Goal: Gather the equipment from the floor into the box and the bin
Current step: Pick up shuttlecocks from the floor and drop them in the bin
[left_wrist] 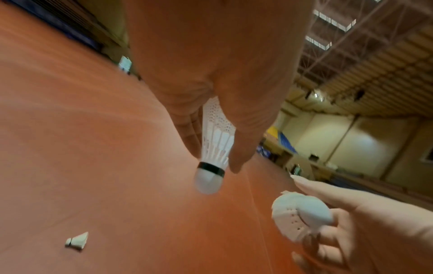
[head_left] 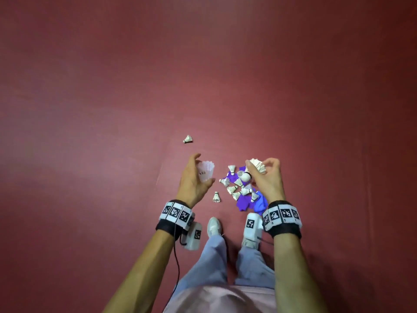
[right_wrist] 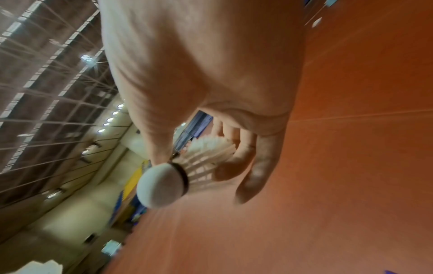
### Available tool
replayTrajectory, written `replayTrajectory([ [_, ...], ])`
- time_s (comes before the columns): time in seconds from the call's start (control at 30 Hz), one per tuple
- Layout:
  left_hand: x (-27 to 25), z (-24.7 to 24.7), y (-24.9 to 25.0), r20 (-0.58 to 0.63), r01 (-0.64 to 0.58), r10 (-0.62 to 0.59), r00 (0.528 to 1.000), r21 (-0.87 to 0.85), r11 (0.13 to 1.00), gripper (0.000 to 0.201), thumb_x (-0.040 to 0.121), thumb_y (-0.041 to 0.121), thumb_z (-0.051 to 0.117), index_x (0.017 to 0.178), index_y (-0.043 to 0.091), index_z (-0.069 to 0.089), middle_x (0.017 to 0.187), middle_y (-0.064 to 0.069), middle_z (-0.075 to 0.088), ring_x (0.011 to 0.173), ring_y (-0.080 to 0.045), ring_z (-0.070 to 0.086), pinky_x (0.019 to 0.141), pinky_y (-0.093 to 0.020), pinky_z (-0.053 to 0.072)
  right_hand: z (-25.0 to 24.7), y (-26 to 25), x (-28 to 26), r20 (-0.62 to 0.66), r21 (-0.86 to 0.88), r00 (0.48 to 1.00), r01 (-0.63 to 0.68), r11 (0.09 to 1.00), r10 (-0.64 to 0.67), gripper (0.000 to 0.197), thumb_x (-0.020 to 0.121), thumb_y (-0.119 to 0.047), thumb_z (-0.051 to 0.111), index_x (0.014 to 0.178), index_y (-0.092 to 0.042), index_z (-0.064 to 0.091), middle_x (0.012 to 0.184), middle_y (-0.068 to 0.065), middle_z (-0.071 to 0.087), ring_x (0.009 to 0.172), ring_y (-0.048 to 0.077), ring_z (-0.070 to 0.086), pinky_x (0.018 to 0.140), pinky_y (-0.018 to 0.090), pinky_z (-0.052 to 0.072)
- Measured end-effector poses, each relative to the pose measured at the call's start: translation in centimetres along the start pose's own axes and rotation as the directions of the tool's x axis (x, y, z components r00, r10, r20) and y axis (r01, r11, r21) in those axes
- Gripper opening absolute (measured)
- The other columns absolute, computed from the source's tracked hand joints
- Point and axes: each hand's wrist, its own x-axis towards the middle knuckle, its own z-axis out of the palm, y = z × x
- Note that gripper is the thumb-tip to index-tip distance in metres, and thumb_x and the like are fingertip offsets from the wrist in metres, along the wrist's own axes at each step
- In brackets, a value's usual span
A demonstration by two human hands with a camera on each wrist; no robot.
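Note:
Standing on a red sports floor (head_left: 112,109), I hold a white feather shuttlecock in each raised hand. My left hand (head_left: 203,170) grips one shuttlecock (head_left: 208,167) between thumb and fingers; the left wrist view shows its cork (left_wrist: 208,181) pointing out. My right hand (head_left: 259,164) holds another shuttlecock (head_left: 246,176), cork toward the left hand (right_wrist: 161,185). Below and between the hands, several shuttlecocks (head_left: 235,188) lie piled on purple cloths (head_left: 244,203). One shuttlecock (head_left: 216,197) lies just left of the pile, and another (head_left: 187,139) lies farther out. No box or bin is in view.
A blue cloth (head_left: 260,203) lies by the purple ones, close to my white shoes (head_left: 214,225). Red floor stretches all around. The left wrist view shows hall walls and stacked coloured mats (left_wrist: 281,139) in the distance.

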Motion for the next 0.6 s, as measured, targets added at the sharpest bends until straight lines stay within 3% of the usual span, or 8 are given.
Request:
replayTrajectory([
  [0.03,-1.2,-1.8,0.1,-0.041,0.013,-0.013,0.999,-0.01,1.0,0.082,0.08,0.013,0.085,0.149,0.017,0.04,0.123,0.001,0.053,0.099,-0.013,0.057,0.086,-0.01,0.046,0.9,-1.9,-1.4,0.049,-0.004,0.998,0.025,1.0,-0.025,0.056,0.079,-0.054,0.083,0.113,-0.028,0.045,0.1,-0.002,0.067,0.073,0.004,0.066,0.071,0.022,0.056],
  [0.1,-4.1,-5.9,-0.1,-0.137,0.022,-0.025,0.99,-0.028,0.999,0.071,0.082,0.017,0.082,0.143,0.019,0.047,0.117,0.004,0.056,0.097,-0.009,0.056,0.086,-0.013,0.046,3.5,-5.2,-3.7,0.158,-0.03,0.984,0.088,0.996,-0.083,0.051,0.086,-0.044,0.081,0.118,-0.022,0.048,0.096,-0.008,0.063,0.065,-0.004,0.059,0.058,0.008,0.046],
  [0.2,-9.0,-12.0,-2.2,-0.247,0.042,-0.051,0.968,-0.043,0.998,0.057,0.083,0.029,0.081,0.133,0.023,0.055,0.117,0.009,0.062,0.106,-0.01,0.059,0.092,-0.028,0.051,9.7,-8.6,-6.9,0.303,-0.099,0.937,0.213,0.972,-0.174,0.045,0.077,-0.051,0.085,0.104,-0.025,0.06,0.088,-0.006,0.07,0.072,0.012,0.065,0.07,0.031,0.057],
  [0.3,-14.1,-17.7,-5.8,-0.381,0.096,-0.117,0.917,-0.072,0.993,0.053,0.082,0.036,0.082,0.127,0.021,0.058,0.113,0.007,0.064,0.104,-0.013,0.061,0.091,-0.034,0.054,16.6,-11.2,-11.8,0.446,-0.13,0.86,0.336,0.933,-0.248,0.032,0.081,-0.03,0.083,0.102,-0.022,0.06,0.083,-0.002,0.069,0.056,0.007,0.063,0.057,0.03,0.056],
  [0.37,-19.1,-21.8,-9.6,-0.486,0.149,-0.18,0.855,-0.102,0.984,0.053,0.08,0.042,0.083,0.123,0.021,0.059,0.109,0.008,0.065,0.102,-0.014,0.063,0.09,-0.032,0.053,22.5,-11.7,-17.3,0.575,-0.124,0.766,0.429,0.895,-0.288,0.031,0.083,-0.027,0.08,0.105,-0.023,0.059,0.083,0.001,0.069,0.056,0.011,0.065,0.055,0.03,0.057],
  [0.47,-24.5,-25.4,-13.3,-0.577,0.196,-0.242,0.78,-0.142,0.97,0.054,0.076,0.047,0.087,0.118,0.021,0.065,0.105,0.009,0.068,0.096,-0.009,0.064,0.087,-0.027,0.052,28.0,-10.9,-23.2,0.691,-0.112,0.633,0.571,0.813,-0.349,0.034,0.08,-0.041,0.08,0.106,-0.032,0.06,0.105,0.0,0.068,0.087,0.018,0.068,0.076,0.033,0.057],
  [0.53,-30.0,-27.9,-16.7,-0.627,0.229,-0.305,0.717,-0.201,0.952,0.053,0.073,0.048,0.09,0.116,0.024,0.068,0.103,0.011,0.069,0.087,-0.001,0.065,0.081,-0.023,0.055,32.1,-9.3,-29.0,0.778,-0.077,0.521,0.634,0.769,-0.351,0.038,0.082,-0.036,0.081,0.113,-0.029,0.06,0.116,-0.004,0.065,0.102,0.013,0.064,0.084,0.025,0.05],
  [0.6,-35.6,-29.8,-20.1,-0.664,0.266,-0.379,0.644,-0.271,0.925,0.052,0.071,0.05,0.09,0.114,0.028,0.071,0.103,0.013,0.07,0.082,-0.001,0.067,0.078,-0.027,0.06,35.8,-7.9,-35.2,0.85,-0.042,0.42,0.656,0.753,-0.319,0.041,0.083,-0.027,0.082,0.118,-0.024,0.06,0.117,-0.007,0.064,0.104,0.007,0.062,0.082,0.016,0.046],
])
